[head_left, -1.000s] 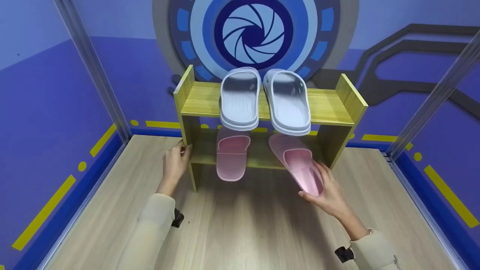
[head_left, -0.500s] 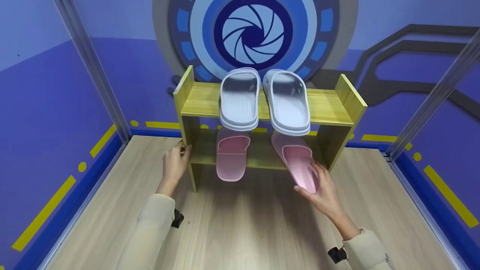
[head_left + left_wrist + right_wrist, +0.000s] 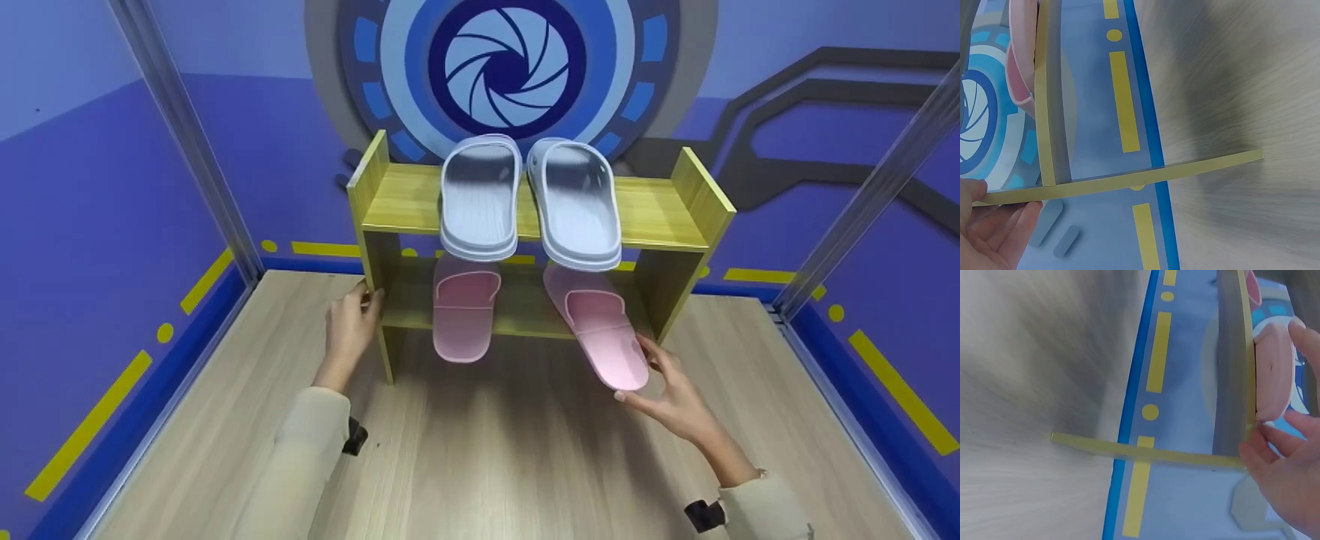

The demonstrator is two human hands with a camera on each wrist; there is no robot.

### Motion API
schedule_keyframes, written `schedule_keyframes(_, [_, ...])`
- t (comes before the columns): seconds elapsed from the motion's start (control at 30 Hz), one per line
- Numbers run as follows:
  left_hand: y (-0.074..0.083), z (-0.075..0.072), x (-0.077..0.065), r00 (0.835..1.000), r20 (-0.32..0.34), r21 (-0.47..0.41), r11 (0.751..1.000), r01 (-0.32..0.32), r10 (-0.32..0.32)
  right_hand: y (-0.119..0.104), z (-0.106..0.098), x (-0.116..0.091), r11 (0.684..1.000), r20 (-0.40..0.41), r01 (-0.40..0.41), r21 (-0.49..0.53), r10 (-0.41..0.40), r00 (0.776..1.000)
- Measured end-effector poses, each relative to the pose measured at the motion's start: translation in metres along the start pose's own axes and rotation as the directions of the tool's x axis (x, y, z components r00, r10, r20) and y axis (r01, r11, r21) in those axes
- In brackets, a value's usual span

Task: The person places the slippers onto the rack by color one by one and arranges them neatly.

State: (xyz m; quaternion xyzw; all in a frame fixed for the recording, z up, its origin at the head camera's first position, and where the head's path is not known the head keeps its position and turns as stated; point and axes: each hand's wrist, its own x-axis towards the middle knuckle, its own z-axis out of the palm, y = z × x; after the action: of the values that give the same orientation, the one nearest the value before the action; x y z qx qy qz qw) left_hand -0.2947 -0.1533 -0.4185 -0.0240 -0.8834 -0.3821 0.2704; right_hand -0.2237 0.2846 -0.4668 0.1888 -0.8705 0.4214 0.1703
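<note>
My left hand (image 3: pixel 352 322) grips the left side panel of a yellow wooden shoe rack (image 3: pixel 682 217); the left wrist view has the thumb and fingers (image 3: pixel 1022 219) on opposite faces of that panel. On the lower shelf lies a pink slipper (image 3: pixel 611 352), angled, its heel jutting past the front edge toward the lower right. Around that heel my right hand (image 3: pixel 679 397) is spread, thumb by its end and fingertips by its right side, the palm apart from it. Left of it, another pink slipper (image 3: pixel 463 330) lies straight, heel also overhanging.
Two pale grey-blue clogs, left clog (image 3: pixel 480 202) and right clog (image 3: pixel 577 210), rest on the top shelf above the slippers. The rack stands on a light wood-grain table (image 3: pixel 480 465). Behind is a blue patterned wall (image 3: pixel 262 157), with metal posts at both sides.
The right hand has moved left, then back right, away from the pink slipper's heel. That slipper has swung slightly and now lies flatter, its footbed more exposed. The left hand has stayed still.
</note>
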Motion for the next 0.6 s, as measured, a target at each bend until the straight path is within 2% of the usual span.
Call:
schedule_keyframes(0.33, [0.000, 0.000, 0.000, 1.000, -0.003, 0.004, 1.000, -0.018, 0.018, -0.005, 0.019, 0.003, 0.998, -0.024, 0.056, 0.026, -0.056, 0.998])
schedule_keyframes(0.6, [0.000, -0.001, 0.000, 1.000, 0.007, 0.007, 1.000, -0.015, 0.015, -0.042, 0.036, 0.008, 0.991, -0.136, 0.126, 0.041, -0.120, 0.983])
